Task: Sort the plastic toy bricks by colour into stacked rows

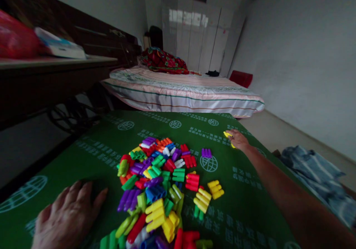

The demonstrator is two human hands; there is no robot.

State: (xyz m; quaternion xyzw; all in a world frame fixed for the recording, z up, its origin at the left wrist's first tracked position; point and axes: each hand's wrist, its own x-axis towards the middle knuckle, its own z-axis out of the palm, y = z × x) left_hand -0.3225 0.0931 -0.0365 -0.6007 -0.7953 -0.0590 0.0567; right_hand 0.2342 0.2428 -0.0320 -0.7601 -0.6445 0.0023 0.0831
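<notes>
My left hand (65, 213) rests palm down on the green board at the near left, fingers a little apart and nothing in them. To its right lies a heap of plastic bullet-shaped building blocks, with a purple block (129, 200) nearest it. My right hand (238, 139) is stretched out to the far right of the board, its fingers closed over a yellow block (227, 134); more yellow shows just under the fingers, and I cannot tell if it is the same piece. Apart from the heap are a lone purple block (206, 153) and a yellow block (216, 189).
The green board (111, 130) has pale printed writing and globe marks. Beyond its far edge stands a bed (178, 93) with a red flowered quilt (167, 61). A shelf (97, 59) juts in at the left. Blue cloth (311, 171) lies to the right.
</notes>
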